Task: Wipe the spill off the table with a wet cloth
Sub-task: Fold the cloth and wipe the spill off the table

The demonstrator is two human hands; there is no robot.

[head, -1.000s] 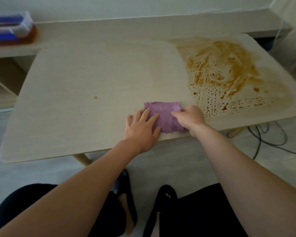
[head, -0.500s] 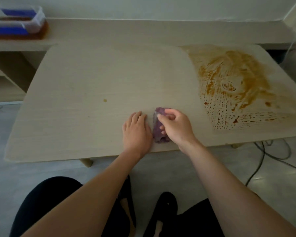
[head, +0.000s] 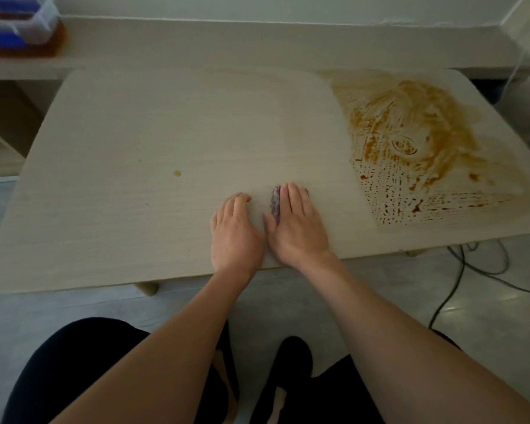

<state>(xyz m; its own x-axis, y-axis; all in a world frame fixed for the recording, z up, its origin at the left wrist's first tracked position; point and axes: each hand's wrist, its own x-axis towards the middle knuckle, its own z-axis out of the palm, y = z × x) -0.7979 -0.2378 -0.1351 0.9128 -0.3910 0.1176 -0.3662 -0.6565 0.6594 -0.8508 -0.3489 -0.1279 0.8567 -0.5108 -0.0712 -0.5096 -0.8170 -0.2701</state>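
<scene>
We found the purple cloth (head: 275, 203) folded small near the tabletop's front edge, mostly hidden under the right hand (head: 297, 228), which pressed it flat with straight fingers. The left hand (head: 234, 235) lay flat just beside it, holding nothing. The brown spill (head: 416, 142) covered the table's (head: 135, 133) right end, well apart from the cloth; a small drop (head: 177, 173) sat left of centre. We judged wiping about to start: next, slide the cloth right into the spill.

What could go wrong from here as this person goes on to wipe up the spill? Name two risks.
1. The folded purple cloth under the right hand is small next to the wide orange-brown spill, so it may just smear it.
2. The spill nearly reaches the table edge, above floor cables; drips are possible.
</scene>
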